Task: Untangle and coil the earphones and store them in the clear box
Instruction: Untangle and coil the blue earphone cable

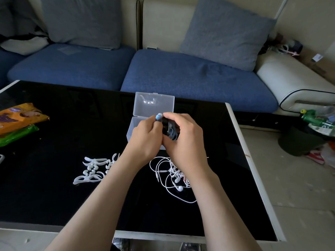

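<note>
Grip of left hand [146, 137] and right hand [184, 140] clasps dark earphones [170, 131], clear box [131, 129] half-hidden

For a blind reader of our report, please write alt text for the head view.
The left hand and right hand hold dark coiled earphones over an open clear box on a black table. Tangled white earphones lie nearer the person.

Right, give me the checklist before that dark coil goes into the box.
1. Box lid open: ok.
2. Coil in a firm grip, left hand and right hand both on it: ok.
3. Coil above the box: ok.
4. No loose end hanging from the coil: cannot tell, fingers hide it.
5. Room in the box base: cannot tell, hands cover it.
6. White earphones untangled: not ok, a tangle on the table.
</note>
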Tool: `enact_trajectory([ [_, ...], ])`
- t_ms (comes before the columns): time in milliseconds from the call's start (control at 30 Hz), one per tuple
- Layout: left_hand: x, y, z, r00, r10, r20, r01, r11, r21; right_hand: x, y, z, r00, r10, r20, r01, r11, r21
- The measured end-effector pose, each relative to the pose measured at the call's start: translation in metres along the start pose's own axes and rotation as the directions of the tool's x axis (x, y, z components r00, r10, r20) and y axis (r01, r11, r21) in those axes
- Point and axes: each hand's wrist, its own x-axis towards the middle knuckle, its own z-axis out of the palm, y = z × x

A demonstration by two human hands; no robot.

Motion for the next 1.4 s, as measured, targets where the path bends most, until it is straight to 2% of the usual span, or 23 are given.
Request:
enact_trajectory([
  [300,0.003,-0.003,0.002,0.994,0.053,-0.091,-0.051,0.998,0.026,0.0,0.0,-0.003,0.999,-0.009,-0.031,0.01,1.0,0.002],
  [433,0.002,-0.005,0.002,0.99,0.097,-0.105,-0.1,0.995,-0.024,0.001,0.0,-0.004,0.999,-0.011,-0.03,0.011,1.0,0.002],
  [600,0.004,-0.003,-0.002,0.99,0.115,-0.083,-0.127,0.978,-0.165,0.001,0.002,-0.002,0.999,0.027,-0.039,-0.026,0.999,0.039],
  [767,0.005,-0.007,0.0,0.991,0.124,-0.048,-0.13,0.982,-0.14,0.001,0.003,-0.003,0.999,0.022,-0.046,-0.022,1.0,-0.009],
  [933,0.009,-0.013,-0.003,0.983,0.15,-0.104,-0.16,0.983,-0.094,-0.001,0.001,-0.001,0.999,-0.047,0.025,0.049,0.994,-0.093],
  [1167,0.009,-0.011,-0.006,0.999,0.024,-0.042,-0.033,0.971,-0.237,-0.005,0.001,0.003,0.992,-0.118,0.053,0.126,0.972,-0.199],
  [1333,0.009,-0.012,-0.008,0.998,-0.049,-0.037,0.038,0.965,-0.258,-0.003,-0.004,0.001,0.997,-0.029,0.073,0.029,1.0,-0.003],
  [1400,0.01,-0.015,-0.008,0.997,-0.06,-0.039,0.049,0.967,-0.251,-0.002,-0.004,0.001,0.997,0.018,0.074,-0.019,1.0,0.012],
])
